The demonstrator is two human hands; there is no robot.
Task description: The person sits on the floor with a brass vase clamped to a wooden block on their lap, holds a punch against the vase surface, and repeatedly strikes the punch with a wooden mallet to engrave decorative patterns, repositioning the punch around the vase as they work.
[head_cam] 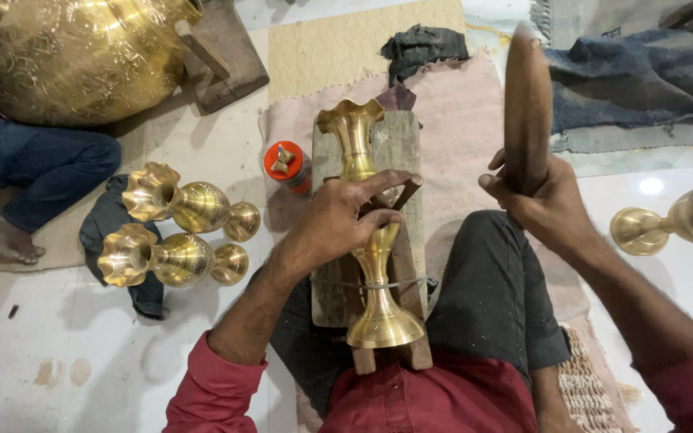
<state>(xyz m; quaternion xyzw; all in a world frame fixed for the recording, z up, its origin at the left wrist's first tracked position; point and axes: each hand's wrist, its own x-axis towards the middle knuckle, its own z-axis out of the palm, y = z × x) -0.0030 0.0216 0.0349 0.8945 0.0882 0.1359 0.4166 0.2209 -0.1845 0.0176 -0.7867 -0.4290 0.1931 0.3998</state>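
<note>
A brass vase (370, 256) with a fluted mouth lies along a worn wooden block (401, 148) in front of me, its base toward my body. My left hand (345, 216) rests over the vase's belly and pinches a thin dark chisel against it. Raised to the right of the block, my right hand (541, 196) grips a long brown wooden mallet (527, 104) that points away from me. A wire loops across the block near the vase's base.
Two more fluted brass vases (182, 207) (172, 258) lie on a dark cloth at left, another vase (675, 220) at right. A small orange-lidded tin (286, 163) stands by the block. A large engraved brass pot (82, 56) and another person's leg (42, 164) are at the upper left.
</note>
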